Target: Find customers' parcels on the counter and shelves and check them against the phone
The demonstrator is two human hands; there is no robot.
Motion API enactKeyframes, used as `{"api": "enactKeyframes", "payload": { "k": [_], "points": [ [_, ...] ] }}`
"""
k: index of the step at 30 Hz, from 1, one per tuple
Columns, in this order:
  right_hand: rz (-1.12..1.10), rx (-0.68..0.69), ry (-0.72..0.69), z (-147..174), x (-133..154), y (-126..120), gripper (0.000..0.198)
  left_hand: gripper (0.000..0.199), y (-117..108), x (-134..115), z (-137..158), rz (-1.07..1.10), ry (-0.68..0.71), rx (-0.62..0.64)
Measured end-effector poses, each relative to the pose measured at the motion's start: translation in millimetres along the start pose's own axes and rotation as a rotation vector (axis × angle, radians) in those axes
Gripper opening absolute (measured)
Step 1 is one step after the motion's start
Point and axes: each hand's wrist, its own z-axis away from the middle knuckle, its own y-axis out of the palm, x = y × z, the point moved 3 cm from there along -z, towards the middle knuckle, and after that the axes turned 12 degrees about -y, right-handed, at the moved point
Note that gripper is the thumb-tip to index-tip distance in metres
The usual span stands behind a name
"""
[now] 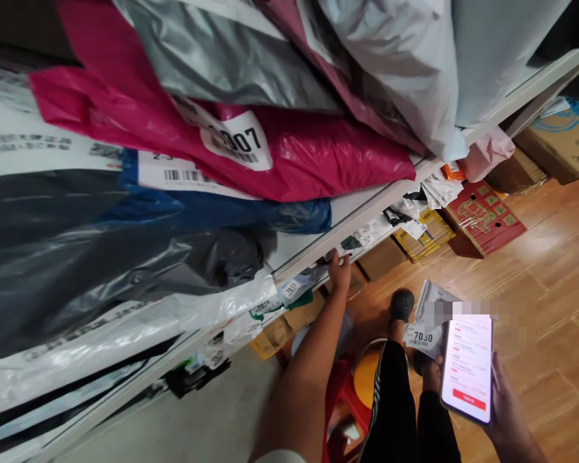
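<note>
My left hand [340,270] reaches to the lower shelf, fingers stretched out and apart at a row of small packed parcels [365,236]. Its fingertips are partly lost among them, and no parcel shows clearly gripped. White labels with printed numbers face up on these parcels. In my right hand [505,402] is a smartphone [466,366], its lit screen showing a list and a red button. Beside and partly behind the phone, the same hand holds a grey plastic mailer bag [431,296] with a label reading 7030.
Large parcels, including a magenta one [318,154] and a dark grey one [67,238], fill the upper shelf. Cardboard boxes, one red [487,218], stand on the wooden floor [550,308]. A red stool [340,392] is near my legs.
</note>
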Motion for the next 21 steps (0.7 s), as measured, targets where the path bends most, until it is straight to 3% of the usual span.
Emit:
{"api": "enactKeyframes", "payload": {
  "k": [3,5,10,17,21],
  "points": [
    [0.041,0.022,-0.031,-3,-3,0,0.060,0.063,17,1,17,-0.069,0.068,0.007],
    [0.067,0.023,-0.037,-5,-7,-2,0.062,0.072,19,3,24,-0.105,0.067,-0.046],
    [0.159,-0.022,-0.074,-5,-17,-11,0.061,0.061,2,6,21,-0.129,0.112,-0.117],
    [0.140,-0.071,0.035,4,-22,4,0.054,0.056,-21,4,8,-0.105,0.312,0.063],
    [0.134,-0.104,0.036,5,-23,6,0.056,0.051,-21,-1,2,-0.060,0.339,0.106]
  ]
}}
